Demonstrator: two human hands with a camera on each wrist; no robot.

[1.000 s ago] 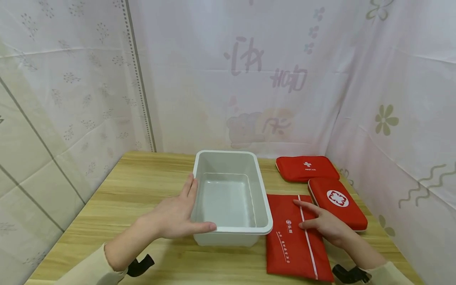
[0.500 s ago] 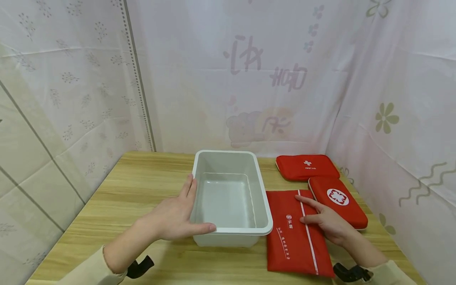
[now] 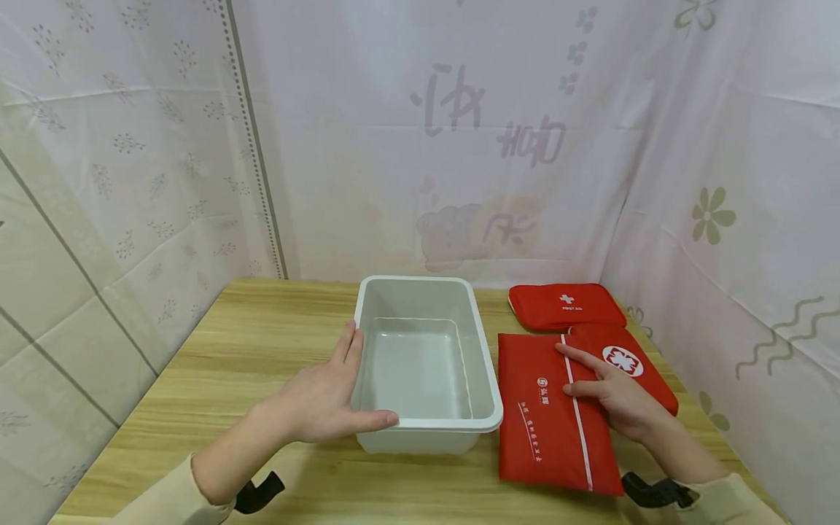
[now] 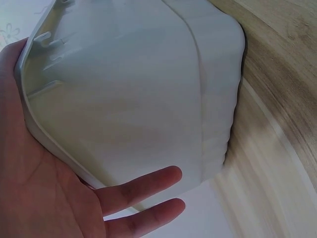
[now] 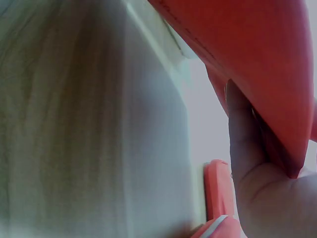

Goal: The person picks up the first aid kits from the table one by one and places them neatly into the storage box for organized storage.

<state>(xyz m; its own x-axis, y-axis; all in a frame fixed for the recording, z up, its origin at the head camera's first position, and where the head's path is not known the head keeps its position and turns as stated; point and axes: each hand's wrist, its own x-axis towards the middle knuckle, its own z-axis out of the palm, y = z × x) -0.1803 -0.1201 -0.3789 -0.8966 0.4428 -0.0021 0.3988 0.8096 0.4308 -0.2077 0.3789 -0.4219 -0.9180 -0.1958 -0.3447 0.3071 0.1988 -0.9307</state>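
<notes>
A pale grey plastic bin [image 3: 423,364] stands on the table, its inside bare. My left hand [image 3: 321,397] rests against the bin's near left corner, fingers straight along the outer wall and thumb along the front rim. In the left wrist view the palm lies at the rim, with two fingers [image 4: 148,188] stretched over the outside. My right hand [image 3: 620,401] grips a flat red pouch [image 3: 541,430] by its right side, between the thumb and the other fingers. The right wrist view shows the pouch [image 5: 262,59] lifted off the table and tilted.
Two red first-aid cases lie at the back right: one with a white cross [image 3: 558,310], the other with a round white emblem [image 3: 646,379], partly covered by the pouch and hand. Patterned white curtains [image 3: 394,182] enclose the wooden table [image 3: 275,328] behind and at the sides.
My right hand has raised the red pouch, moving it away from me and slightly right, so it now overlaps the emblem case. My left hand and the bin have stayed put.
</notes>
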